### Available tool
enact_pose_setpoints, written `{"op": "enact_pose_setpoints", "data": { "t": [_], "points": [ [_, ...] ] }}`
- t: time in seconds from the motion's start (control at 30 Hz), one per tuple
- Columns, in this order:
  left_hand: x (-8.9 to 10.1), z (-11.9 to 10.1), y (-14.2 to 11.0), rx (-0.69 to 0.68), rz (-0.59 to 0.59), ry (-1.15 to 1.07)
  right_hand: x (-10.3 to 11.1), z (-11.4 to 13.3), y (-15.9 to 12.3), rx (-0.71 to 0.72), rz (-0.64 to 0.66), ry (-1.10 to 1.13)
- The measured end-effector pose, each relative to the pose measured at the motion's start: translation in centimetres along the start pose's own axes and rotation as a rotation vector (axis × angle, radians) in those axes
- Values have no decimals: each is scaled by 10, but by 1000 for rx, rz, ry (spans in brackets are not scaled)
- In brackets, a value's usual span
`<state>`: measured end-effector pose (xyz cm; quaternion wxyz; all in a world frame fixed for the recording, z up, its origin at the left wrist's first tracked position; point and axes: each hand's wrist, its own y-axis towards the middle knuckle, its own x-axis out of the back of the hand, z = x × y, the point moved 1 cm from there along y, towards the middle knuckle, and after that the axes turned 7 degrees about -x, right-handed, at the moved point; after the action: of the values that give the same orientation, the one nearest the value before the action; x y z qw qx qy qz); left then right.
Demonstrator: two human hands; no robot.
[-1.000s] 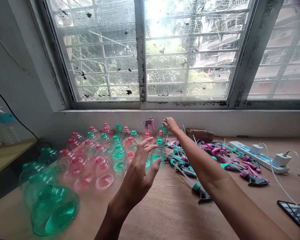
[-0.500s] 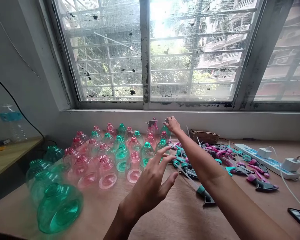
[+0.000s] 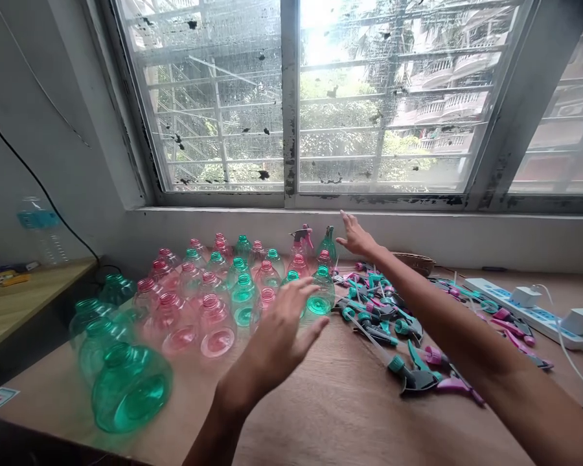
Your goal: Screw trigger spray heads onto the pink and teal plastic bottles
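My right hand (image 3: 357,237) is open with its fingers stretched out, just right of a green spray bottle (image 3: 327,242) that stands upright by the wall with its trigger head on. Left of that bottle is a pink spray bottle (image 3: 302,239) with a grey and pink trigger head. My left hand (image 3: 284,323) hovers open above the table, fingers apart, hiding part of the bottles behind it. A green bottle (image 3: 320,291) without a head stands just beyond its fingertips. Several pink bottles (image 3: 217,323) and green bottles (image 3: 243,294), all without heads, stand to the left.
A pile of trigger spray heads (image 3: 374,304) with thin tubes lies right of the bottles, partly under my right forearm. Farther right is a white power strip (image 3: 534,314) with plugs and cables. A large green bottle (image 3: 131,388) is near the table's front left edge.
My right hand has come off the green spray bottle at the back and moved right, its fingers now spread. My left hand has shifted slightly left. The view has turned slightly.
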<state>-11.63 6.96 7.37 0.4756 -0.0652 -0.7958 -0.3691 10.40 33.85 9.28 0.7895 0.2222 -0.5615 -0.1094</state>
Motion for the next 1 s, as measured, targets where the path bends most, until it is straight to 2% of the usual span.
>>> {"op": "enact_pose_setpoints", "data": {
  "t": [0.07, 0.13, 0.3, 0.37, 0.43, 0.5, 0.63, 0.73, 0.87, 0.93, 1.0],
  "points": [
    [7, 20, -1, 95, -66, 58, 19, -6, -21, 41, 41, 9],
    [11, 36, -3, 164, -92, 86, 37, -11, -56, 78, 111, 13],
    [6, 54, -6, 235, -34, 63, 70, -27, -190, 130, 367, -22],
    [-1, 56, -5, 251, -22, 56, 74, -35, -245, 125, 427, -46],
    [-7, 58, -4, 263, -21, 41, 68, -45, -289, 86, 471, -85],
    [-10, 61, -3, 280, -29, 13, 53, -53, -320, 33, 401, -79],
    [-9, 60, -4, 344, -37, -56, 18, -55, -348, -12, 311, -93],
    [-13, 51, -12, 398, -30, -101, 4, -51, -353, 16, 226, -62],
    [-39, 30, -36, 422, -70, -156, 2, -58, -356, -4, 92, -79],
    [-56, 21, -51, 446, -96, -199, 1, -68, -357, -117, 11, -151],
    [-71, 14, -65, 477, -108, -238, 0, -76, -358, -241, -8, -208]
  ]
}}
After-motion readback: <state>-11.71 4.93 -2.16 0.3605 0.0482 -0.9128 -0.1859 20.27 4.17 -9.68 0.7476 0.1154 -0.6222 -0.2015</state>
